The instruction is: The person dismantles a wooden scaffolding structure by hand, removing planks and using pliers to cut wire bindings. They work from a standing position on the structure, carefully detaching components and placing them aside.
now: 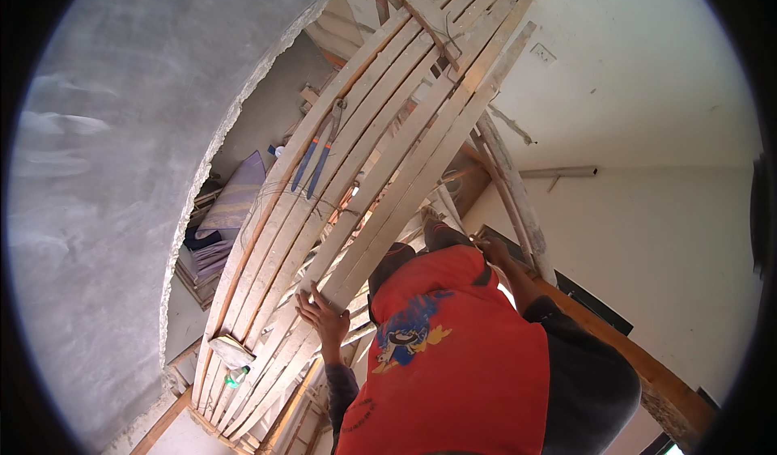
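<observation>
Long, pale wooden planks (380, 188) lie side by side as a slatted platform, with narrow gaps between them. My left hand (325, 317) is on the planks close to my body, its fingers spread over the board edges and holding nothing. My right hand (490, 249) is low at my right side, beside a dark, wood-edged thing; its fingers are too small and shaded to read. Pincers (322, 151) with blue handles rest on the planks ahead of my left hand. Thin wire (312, 194) crosses the boards near the handle ends.
A green-and-clear bottle (236, 376) and a pale block (231, 351) sit at the platform's left end. Wire also hangs at the crosspiece (429, 27). Slanted posts (514, 188) stand on the right. A rough-edged grey wall (121, 172) borders the left; folded cloth (231, 200) lies below.
</observation>
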A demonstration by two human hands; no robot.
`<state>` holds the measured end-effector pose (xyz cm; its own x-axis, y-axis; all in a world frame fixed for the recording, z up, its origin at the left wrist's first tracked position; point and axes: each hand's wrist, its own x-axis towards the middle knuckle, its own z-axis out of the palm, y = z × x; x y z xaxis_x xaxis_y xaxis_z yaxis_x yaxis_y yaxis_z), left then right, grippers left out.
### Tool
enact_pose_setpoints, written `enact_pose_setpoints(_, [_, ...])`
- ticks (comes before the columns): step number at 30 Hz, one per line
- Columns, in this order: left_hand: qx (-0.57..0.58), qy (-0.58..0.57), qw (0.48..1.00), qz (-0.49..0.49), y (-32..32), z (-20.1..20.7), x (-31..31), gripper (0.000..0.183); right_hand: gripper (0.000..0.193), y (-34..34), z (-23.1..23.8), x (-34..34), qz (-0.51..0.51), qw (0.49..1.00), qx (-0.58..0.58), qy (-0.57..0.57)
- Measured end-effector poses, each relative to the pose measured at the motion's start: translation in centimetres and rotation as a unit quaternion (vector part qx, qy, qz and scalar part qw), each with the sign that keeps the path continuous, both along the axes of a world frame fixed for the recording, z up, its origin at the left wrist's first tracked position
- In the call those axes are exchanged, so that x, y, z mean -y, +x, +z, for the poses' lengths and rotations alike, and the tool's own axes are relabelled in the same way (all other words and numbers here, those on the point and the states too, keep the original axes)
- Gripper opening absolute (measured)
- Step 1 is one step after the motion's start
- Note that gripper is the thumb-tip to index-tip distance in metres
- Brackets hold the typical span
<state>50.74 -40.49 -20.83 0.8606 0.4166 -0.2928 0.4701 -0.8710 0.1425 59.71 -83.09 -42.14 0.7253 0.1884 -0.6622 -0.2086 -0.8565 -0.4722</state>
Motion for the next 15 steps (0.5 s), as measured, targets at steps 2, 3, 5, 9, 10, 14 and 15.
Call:
enact_pose_setpoints(2, [-0.003,-0.003,1.0,0.005,0.1,-0.1,0.0,0.114,0.035,0.0,0.1,0.2,-0.001,1.0,-0.024,0.009])
enact_pose_setpoints(3, [-0.005,-0.004,1.0,0.007,0.2,-0.1,0.1,0.114,0.035,0.1,0.2,0.4,0.022,1.0,-0.017,0.003])
enact_pose_setpoints(5, [0.005,-0.002,1.0,0.006,-0.1,-0.2,0.1,0.113,0.036,-0.1,-0.9,1.2,0.074,0.997,-0.003,-0.006])
enact_pose_setpoints(9, [0.003,0.004,1.0,0.012,0.2,-0.1,0.4,0.113,0.024,-1.6,-4.8,2.0,-0.012,0.994,0.1,0.03])
enact_pose_setpoints(10, [0.003,0.008,1.0,0.015,0.1,-0.2,0.4,0.113,0.03,-1.3,-4.5,2.2,-0.013,0.999,0.035,0.023])
enact_pose_setpoints(14, [0.007,0.016,1.0,0.021,0.4,0.1,0.7,0.112,0.02,-1.5,-4.0,2.4,0.061,0.985,0.155,0.048])
enact_pose_setpoints(15, [0.008,0.016,1.0,0.024,0.4,0.2,0.8,0.111,0.021,-1.6,-4.1,2.5,0.069,0.988,0.135,0.037])
